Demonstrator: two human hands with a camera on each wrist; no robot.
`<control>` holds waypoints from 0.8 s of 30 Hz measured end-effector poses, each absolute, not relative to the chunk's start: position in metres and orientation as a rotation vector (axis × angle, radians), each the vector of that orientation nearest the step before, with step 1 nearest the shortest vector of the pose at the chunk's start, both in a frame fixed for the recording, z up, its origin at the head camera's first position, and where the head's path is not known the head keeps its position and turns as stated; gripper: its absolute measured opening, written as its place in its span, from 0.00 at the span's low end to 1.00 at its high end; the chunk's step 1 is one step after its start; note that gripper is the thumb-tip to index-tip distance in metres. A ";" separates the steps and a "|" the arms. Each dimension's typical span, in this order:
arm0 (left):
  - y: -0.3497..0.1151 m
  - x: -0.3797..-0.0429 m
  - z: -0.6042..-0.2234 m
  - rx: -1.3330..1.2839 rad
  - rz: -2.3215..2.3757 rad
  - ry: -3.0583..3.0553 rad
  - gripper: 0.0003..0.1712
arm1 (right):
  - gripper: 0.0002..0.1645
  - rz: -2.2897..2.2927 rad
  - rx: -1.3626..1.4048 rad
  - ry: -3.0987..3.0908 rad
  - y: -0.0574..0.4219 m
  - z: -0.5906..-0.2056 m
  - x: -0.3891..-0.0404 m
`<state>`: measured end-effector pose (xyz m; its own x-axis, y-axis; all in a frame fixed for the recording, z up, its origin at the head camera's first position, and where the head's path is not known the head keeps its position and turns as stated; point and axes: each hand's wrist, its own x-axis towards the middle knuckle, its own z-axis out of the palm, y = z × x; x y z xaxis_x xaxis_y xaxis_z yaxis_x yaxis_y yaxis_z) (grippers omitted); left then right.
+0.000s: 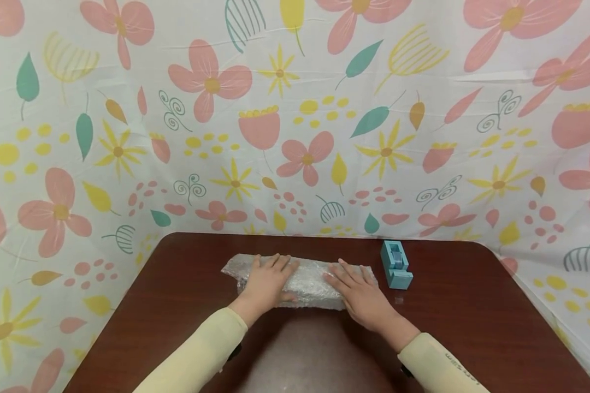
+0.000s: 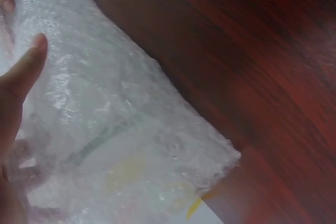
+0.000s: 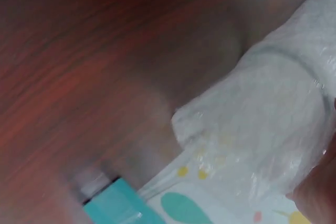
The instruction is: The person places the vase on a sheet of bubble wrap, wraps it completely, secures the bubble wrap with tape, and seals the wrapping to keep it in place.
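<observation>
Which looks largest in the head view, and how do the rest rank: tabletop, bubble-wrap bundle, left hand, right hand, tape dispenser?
Largest to smallest, as they look there:
1. Tabletop
2. Bubble-wrap bundle
3. Left hand and right hand: too alike to rank
4. Tape dispenser

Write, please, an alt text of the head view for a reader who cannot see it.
A person's left hand and right hand rest, fingers spread, on a bundle of clear bubble wrap on a dark brown table. A light blue tape dispenser stands right of the bundle, and a flower-patterned cloth hangs behind.
</observation>
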<state>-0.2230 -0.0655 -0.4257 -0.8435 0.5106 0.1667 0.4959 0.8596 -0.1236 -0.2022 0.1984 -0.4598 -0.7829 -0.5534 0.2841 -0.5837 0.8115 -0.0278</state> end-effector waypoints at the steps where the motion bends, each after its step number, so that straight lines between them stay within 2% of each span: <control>1: -0.066 -0.223 -0.425 -0.776 0.096 -2.849 0.48 | 0.33 0.154 0.871 -2.731 0.201 -0.459 -0.202; 6: -0.064 -0.221 -0.421 -0.785 0.045 -2.892 0.47 | 0.30 0.137 0.855 -2.717 0.212 -0.449 -0.204; 14: -0.065 -0.219 -0.422 -0.819 0.000 -2.857 0.49 | 0.33 0.268 0.801 -2.735 0.221 -0.430 -0.208; 24: -0.064 -0.228 -0.423 -0.947 0.100 -2.833 0.40 | 0.31 0.191 0.789 -2.750 0.221 -0.440 -0.203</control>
<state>-0.2283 -0.0637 -0.4227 -0.7887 0.6023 0.1232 0.5921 0.7981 -0.1112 -0.2035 0.2215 -0.4398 -0.8138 -0.5001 0.2960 -0.5363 0.8425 -0.0511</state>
